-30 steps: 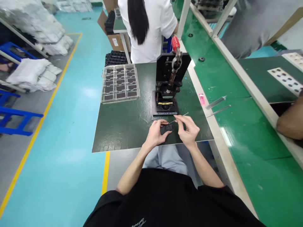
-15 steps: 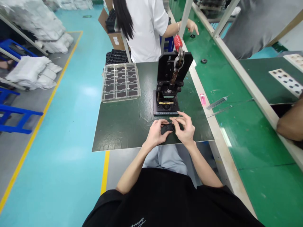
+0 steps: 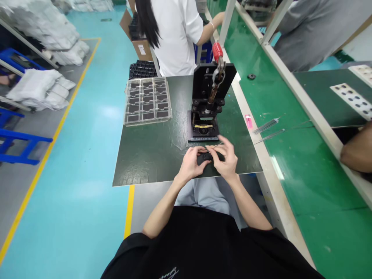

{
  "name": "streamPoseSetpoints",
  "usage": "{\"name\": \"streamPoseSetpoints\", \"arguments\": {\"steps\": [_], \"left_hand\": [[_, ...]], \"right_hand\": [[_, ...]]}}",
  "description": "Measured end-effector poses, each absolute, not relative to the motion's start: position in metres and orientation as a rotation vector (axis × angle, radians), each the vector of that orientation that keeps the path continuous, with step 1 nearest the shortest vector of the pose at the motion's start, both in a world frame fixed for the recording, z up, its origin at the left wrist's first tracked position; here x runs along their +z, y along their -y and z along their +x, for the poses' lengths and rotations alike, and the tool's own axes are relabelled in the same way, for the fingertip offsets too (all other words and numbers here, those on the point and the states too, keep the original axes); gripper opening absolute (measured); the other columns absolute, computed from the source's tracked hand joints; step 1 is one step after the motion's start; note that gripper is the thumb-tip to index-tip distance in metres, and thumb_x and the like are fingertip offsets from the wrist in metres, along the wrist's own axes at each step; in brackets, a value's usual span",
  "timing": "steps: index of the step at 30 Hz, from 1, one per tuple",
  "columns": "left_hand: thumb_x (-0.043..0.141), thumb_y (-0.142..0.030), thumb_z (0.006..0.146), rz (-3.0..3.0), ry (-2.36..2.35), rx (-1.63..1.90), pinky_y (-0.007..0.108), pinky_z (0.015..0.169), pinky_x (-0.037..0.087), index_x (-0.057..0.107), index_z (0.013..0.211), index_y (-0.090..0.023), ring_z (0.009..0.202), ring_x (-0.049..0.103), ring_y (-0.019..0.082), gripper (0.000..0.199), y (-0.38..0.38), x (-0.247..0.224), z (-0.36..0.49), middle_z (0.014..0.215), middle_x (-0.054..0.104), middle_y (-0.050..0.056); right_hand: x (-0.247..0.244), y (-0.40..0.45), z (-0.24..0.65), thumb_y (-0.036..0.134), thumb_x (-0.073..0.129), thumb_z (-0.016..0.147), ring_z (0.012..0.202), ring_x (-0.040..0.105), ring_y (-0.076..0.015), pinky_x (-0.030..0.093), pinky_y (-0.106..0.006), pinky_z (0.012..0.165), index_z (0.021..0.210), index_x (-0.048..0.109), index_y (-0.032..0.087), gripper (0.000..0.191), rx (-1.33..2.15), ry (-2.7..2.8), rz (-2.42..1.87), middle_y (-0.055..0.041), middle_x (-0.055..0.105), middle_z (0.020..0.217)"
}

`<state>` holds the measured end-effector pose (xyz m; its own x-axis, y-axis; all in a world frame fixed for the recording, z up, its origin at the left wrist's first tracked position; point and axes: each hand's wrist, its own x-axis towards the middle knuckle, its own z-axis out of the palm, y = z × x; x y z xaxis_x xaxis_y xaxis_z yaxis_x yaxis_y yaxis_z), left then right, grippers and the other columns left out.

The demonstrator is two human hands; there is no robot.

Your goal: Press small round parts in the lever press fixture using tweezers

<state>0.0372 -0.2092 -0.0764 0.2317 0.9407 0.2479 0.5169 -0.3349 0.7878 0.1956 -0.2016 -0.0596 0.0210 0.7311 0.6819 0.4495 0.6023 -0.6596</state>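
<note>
My left hand (image 3: 192, 161) is closed around a small black round part (image 3: 207, 156), thumb below and fingers above, just over the front edge of the green table. Pinched against the upper right side of that part, my right hand (image 3: 225, 157) holds a thin rod (image 3: 217, 145), of which only a short length shows between the fingers. The rod's exact kind is too small to make out. Right beyond my hands stands a black toggle press (image 3: 203, 104) with a red handle grip (image 3: 217, 51), its lever upright. A yellowish strip (image 3: 203, 126) lies across its lower fixture.
A clear tray (image 3: 170, 101) with dark flat pieces sits on the table's back left. Along the right runs a green conveyor (image 3: 290, 162) with a black ring (image 3: 251, 76). Thin metal strips (image 3: 266, 126) and a pink item (image 3: 248, 121) lie at its edge. A co-worker (image 3: 177, 38) is beyond the press.
My right fingers have shifted slightly left over the black part. The co-worker's hand has drawn back from the conveyor, and the black piece beneath it is out of sight.
</note>
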Motion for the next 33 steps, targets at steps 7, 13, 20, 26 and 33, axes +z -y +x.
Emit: {"name": "streamPoseSetpoints", "arguments": {"steps": [7,13,20,26,33], "left_hand": [[0.083,-0.021,0.079,1.945,-1.334,0.989,0.043,0.092,0.062,0.058,0.115,-0.023,0.104,0.069,0.024,0.044,0.209,-0.078,0.038,0.111,0.073,0.007],[0.085,-0.021,0.078,1.938,-1.353,0.98,0.042,0.091,0.062,0.058,0.114,-0.022,0.105,0.069,0.025,0.045,0.21,-0.078,0.039,0.11,0.073,0.007],[0.085,-0.019,0.078,1.924,-1.351,0.983,0.041,0.089,0.062,0.058,0.111,-0.023,0.106,0.069,0.024,0.043,0.21,-0.075,0.04,0.108,0.075,0.006],[0.087,-0.019,0.077,1.899,-1.348,0.998,0.042,0.092,0.061,0.056,0.113,-0.023,0.109,0.07,0.025,0.048,0.21,-0.077,0.039,0.11,0.076,0.006],[0.088,-0.021,0.076,1.89,-1.354,1.009,0.044,0.097,0.059,0.055,0.112,-0.024,0.111,0.071,0.026,0.048,0.209,-0.08,0.039,0.111,0.077,0.006]], "right_hand": [[-0.052,0.203,0.203,0.023,0.067,0.098,0.08,0.075,-0.0199,0.065,-0.037,0.076,0.09,0.075,0.022,0.011,0.309,1.743,-1.065,-0.0054,0.08,0.088],[-0.057,0.206,0.209,0.023,0.067,0.097,0.081,0.071,-0.0201,0.061,-0.034,0.07,0.088,0.075,0.021,0.012,0.343,1.793,-1.096,-0.0069,0.077,0.086],[-0.068,0.208,0.212,0.029,0.064,0.099,0.063,0.069,-0.0143,0.06,-0.028,0.062,0.085,0.069,0.02,0.018,0.54,1.373,-1.186,-0.0045,0.075,0.084],[-0.076,0.206,0.203,0.031,0.065,0.098,0.066,0.071,-0.0144,0.061,-0.028,0.066,0.086,0.072,0.019,0.018,0.663,1.447,-1.216,-0.0047,0.076,0.087],[-0.071,0.204,0.203,0.028,0.064,0.098,0.071,0.073,-0.0172,0.061,-0.03,0.068,0.081,0.07,0.021,0.02,0.558,1.582,-1.222,-0.0043,0.076,0.085]]}}
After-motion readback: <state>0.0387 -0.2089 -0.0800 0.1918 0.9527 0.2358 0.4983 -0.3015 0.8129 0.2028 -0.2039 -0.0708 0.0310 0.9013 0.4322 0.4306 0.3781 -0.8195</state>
